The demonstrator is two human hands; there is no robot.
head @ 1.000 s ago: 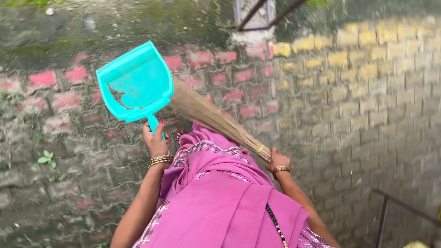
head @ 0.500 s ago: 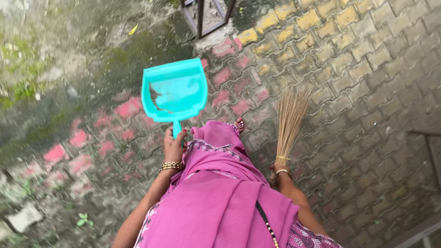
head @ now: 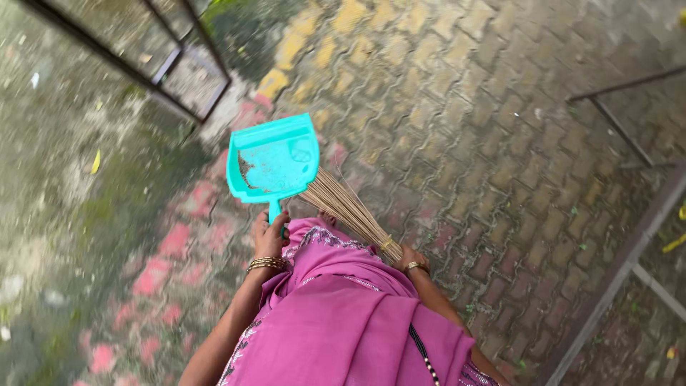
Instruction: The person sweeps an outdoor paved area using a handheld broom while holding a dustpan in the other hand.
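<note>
My left hand (head: 269, 236) grips the handle of a turquoise dustpan (head: 274, 159), held out in front of me with a little dirt in its tray. My right hand (head: 409, 256) holds a straw broom (head: 344, 207) by its bound end, and the bristles fan out leftward behind the dustpan. Gold bangles circle my left wrist, and a bracelet sits on my right wrist. My pink garment (head: 343, 322) fills the lower middle of the view and hides my forearms in part.
Interlocking paving bricks (head: 457, 121), red and yellow in places, cover the ground. A mossy concrete strip (head: 78, 186) lies at the left. A dark metal frame (head: 182, 78) stands at the upper left. Metal rails (head: 614, 271) run along the right.
The view has swung, bringing the metal frame to the upper left. The broom has tipped from upright at my right to slanting left behind the dustpan.
</note>
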